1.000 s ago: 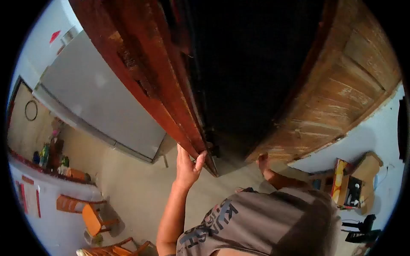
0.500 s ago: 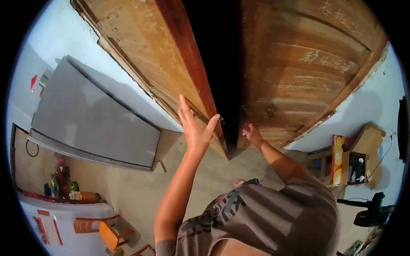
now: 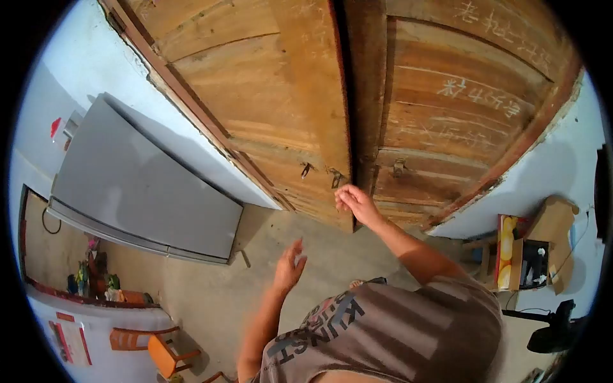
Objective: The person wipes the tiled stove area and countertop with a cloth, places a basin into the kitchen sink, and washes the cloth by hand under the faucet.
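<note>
The left wooden door leaf [image 3: 255, 76] stands almost level with the right wooden door leaf [image 3: 440, 108], a narrow dark gap between them. My right hand [image 3: 355, 203] is closed, its fingers curled at the left leaf's edge, just below a metal hasp [image 3: 336, 178]. Whatever those fingers hold is too small to make out. A small metal pull [image 3: 306, 170] sits left of the hasp, and another metal latch [image 3: 399, 167] is on the right leaf. My left hand [image 3: 290, 267] hangs in the air below the door, open, touching nothing.
A grey refrigerator [image 3: 143, 185] stands at the left by the wall. At the right are an open cardboard box [image 3: 554, 233] and a black fan-like object [image 3: 552, 329]. An orange chair [image 3: 165, 354] stands at the lower left. White writing marks the right leaf.
The left leaf has swung toward the right one, and the wide dark opening has narrowed. My left hand has come off its edge and dropped; my right hand has moved left to that leaf.
</note>
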The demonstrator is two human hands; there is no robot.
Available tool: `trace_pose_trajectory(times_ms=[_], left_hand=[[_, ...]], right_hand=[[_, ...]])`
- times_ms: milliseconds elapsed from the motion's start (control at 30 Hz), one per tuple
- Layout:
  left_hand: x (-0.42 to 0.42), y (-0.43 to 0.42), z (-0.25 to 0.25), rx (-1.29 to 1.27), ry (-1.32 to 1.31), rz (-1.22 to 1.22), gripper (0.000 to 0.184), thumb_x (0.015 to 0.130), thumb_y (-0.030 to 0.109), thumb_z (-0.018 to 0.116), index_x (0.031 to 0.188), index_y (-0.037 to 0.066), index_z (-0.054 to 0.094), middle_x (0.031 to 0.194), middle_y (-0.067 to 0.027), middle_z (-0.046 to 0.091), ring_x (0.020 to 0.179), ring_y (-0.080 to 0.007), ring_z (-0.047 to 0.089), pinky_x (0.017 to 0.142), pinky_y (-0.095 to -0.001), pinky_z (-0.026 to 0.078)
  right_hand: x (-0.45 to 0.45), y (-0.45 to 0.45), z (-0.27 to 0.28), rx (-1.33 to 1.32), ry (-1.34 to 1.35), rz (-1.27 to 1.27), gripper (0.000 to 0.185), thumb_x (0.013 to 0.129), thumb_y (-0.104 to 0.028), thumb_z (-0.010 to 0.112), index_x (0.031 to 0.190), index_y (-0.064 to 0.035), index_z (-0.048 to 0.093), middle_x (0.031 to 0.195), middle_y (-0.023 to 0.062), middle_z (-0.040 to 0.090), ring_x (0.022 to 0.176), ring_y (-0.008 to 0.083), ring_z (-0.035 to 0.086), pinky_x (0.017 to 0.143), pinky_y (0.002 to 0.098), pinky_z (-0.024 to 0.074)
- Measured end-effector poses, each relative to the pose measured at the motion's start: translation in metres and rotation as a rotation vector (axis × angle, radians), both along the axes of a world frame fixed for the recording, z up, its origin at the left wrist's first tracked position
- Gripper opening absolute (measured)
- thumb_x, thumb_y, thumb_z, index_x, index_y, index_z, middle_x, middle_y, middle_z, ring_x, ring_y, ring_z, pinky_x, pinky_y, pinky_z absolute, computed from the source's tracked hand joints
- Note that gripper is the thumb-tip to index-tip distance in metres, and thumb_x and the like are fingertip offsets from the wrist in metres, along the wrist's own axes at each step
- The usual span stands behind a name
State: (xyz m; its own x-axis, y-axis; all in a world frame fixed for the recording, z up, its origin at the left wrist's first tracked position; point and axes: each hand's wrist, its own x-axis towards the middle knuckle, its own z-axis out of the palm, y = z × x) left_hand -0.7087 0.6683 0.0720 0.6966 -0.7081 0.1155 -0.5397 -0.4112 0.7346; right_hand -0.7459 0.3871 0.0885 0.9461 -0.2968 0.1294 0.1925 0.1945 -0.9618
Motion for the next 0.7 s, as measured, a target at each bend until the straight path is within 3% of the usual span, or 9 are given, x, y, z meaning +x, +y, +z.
trace_pose_trajectory(times_ms=[100,200,267,367,433,533,567,633,700], left_hand=[[-0.042,0.075,-0.052,0.154,0.158,0.138,0.046,0.082,0.013,0.057,0.125,0.007,0.044,0.102,-0.0151,0.06,0.092,-0.0299,0.057,0.078,-0.037,0.046],[-0.102,0.164,-0.118,0.163,0.353,0.352,0.044,0.082,0.018,0.059,0.122,0.006,0.047,0.102,-0.0157,0.06,0.089,-0.0298,0.059,0.076,-0.0369,0.047],[-0.144,0.218,-0.183,0.39,0.419,0.556,0.044,0.08,0.021,0.059,0.12,0.006,0.049,0.1,-0.0159,0.061,0.085,-0.0273,0.06,0.075,-0.0346,0.048],[-0.211,0.274,-0.219,0.505,0.709,0.771,0.043,0.08,0.021,0.058,0.12,0.006,0.05,0.097,-0.0147,0.062,0.083,-0.026,0.06,0.073,-0.0346,0.048],[-0.254,0.296,-0.226,0.503,0.86,0.884,0.043,0.08,0.021,0.057,0.119,0.006,0.05,0.096,-0.014,0.062,0.082,-0.0251,0.06,0.072,-0.0345,0.048],[-0.317,0.307,-0.238,0.405,1.01,1.026,0.042,0.08,0.021,0.057,0.118,0.006,0.051,0.094,-0.0128,0.062,0.08,-0.0237,0.06,0.071,-0.0345,0.048],[-0.334,0.305,-0.243,0.36,1.037,1.067,0.042,0.08,0.021,0.056,0.118,0.007,0.051,0.093,-0.0125,0.062,0.079,-0.0232,0.061,0.071,-0.0345,0.048],[-0.368,0.297,-0.26,0.277,1.078,1.142,0.041,0.079,0.021,0.056,0.118,0.007,0.052,0.092,-0.0117,0.062,0.078,-0.0223,0.061,0.07,-0.0344,0.048],[-0.401,0.284,-0.291,0.206,1.095,1.2,0.041,0.079,0.021,0.055,0.117,0.007,0.052,0.09,-0.0109,0.063,0.076,-0.0214,0.061,0.069,-0.0344,0.048]], right_hand=[[0.028,-0.012,0.031,-0.102,-0.011,-0.069,0.02,0.094,-0.021,0.043,0.096,-0.0044,0.052,0.083,0.0021,0.056,0.07,0.0093,0.056,0.062,0.0224,0.0433],[0.056,-0.022,0.044,0.086,-0.026,-0.162,0.021,0.095,-0.024,0.042,0.1,-0.0069,0.052,0.085,0.0027,0.056,0.071,0.0101,0.057,0.061,0.0224,0.0437],[0.068,-0.03,0.051,0.161,0.005,-0.284,0.02,0.094,-0.024,0.043,0.102,-0.0076,0.052,0.086,0.0032,0.058,0.072,0.0131,0.059,0.059,0.0252,0.0461],[0.079,-0.033,0.058,0.256,0.043,-0.381,0.021,0.092,-0.022,0.045,0.106,-0.0066,0.051,0.086,0.0057,0.058,0.072,0.0163,0.059,0.059,0.0259,0.0463],[0.095,-0.037,0.048,0.388,-0.048,-0.368,0.023,0.09,-0.016,0.045,0.107,-0.0031,0.052,0.089,0.0074,0.059,0.072,0.0177,0.059,0.059,0.0258,0.0464],[0.115,-0.031,0.057,0.331,0.089,-0.415,0.028,0.087,-0.008,0.044,0.111,0.0004,0.055,0.099,0.0086,0.06,0.076,0.0186,0.058,0.063,0.027,0.0472],[0.12,-0.044,0.041,0.351,0.058,-0.393,0.031,0.088,-0.009,0.042,0.116,0.0002,0.052,0.105,0.0099,0.058,0.082,0.0188,0.058,0.068,0.0277,0.0473],[0.111,-0.075,0.029,0.227,0.169,-0.452,0.04,0.09,-0.019,0.039,0.123,0.0015,0.045,0.122,0.013,0.05,0.102,0.0235,0.052,0.088,0.0398,0.0394],[0.126,-0.13,0.0,0.414,0.15,-0.49,0.038,0.091,-0.026,0.041,0.12,-0.0012,0.048,0.12,0.009,0.052,0.102,0.0196,0.051,0.078,0.0342,0.042]])
